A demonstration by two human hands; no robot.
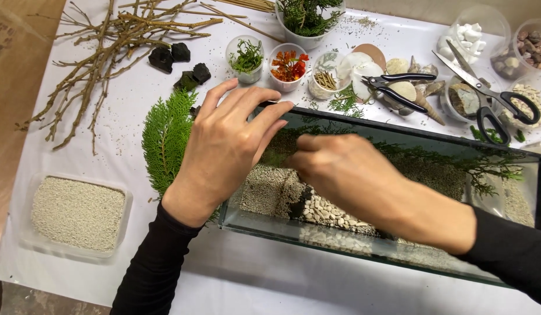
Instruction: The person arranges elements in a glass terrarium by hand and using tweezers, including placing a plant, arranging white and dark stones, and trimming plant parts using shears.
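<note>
Head view, the only one. A long glass tank [317, 230] runs from centre to the right edge of the frame on a white sheet [136, 111]. Its floor already carries pale gravel [267, 189], a band of white pebbles [328, 213] at centre and a dark stone [299, 207] beside them; green sprigs [457, 160] lie along the far wall. Judged from this, the base layers are laid and planting is partly done, while the right end is too reflective to assess. The left hand [223, 146] rests at the tank's upper left corner, fingers extended and close together, the tips touching the rim; it holds nothing visible. The right hand [346, 172] is inside the tank at centre, fingers curled inward over the gravel; whether it pinches anything cannot be told. Unused stock is plentiful: a fern frond [165, 137] left of the tank, twigs [107, 52] at upper left, black rocks [171, 55], cups of greenery [246, 58] and orange bits [288, 65], shells [363, 67], pliers [398, 87], scissors [492, 93] at upper right, and a tray of gravel [78, 213] at lower left.
</note>
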